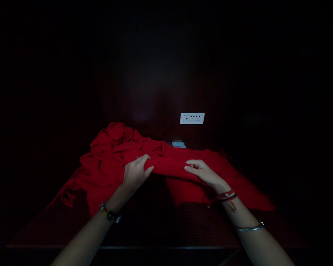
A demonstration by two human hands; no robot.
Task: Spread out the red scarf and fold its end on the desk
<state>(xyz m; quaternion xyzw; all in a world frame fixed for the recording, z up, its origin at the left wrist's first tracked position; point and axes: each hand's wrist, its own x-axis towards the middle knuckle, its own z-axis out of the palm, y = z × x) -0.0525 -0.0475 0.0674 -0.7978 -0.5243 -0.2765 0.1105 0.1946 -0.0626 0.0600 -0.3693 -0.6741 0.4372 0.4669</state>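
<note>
A scarf (177, 162) lies across the desk (58, 232), bunched at left, flatter at right. The left hand (135, 171) and right hand (202, 171) pinch its middle, fingers closed on cloth. Pulling unevenly could crease the loose folds; the left fringe (68, 190) might tangle if dragged.

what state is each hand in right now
Left hand: closed, holding the wide red fringed cloth.
Right hand: closed, pinching the same cloth.

you have room between your forearms (86, 231) above the table (155, 227). the red cloth (168, 162) bars your way ahead.
</note>
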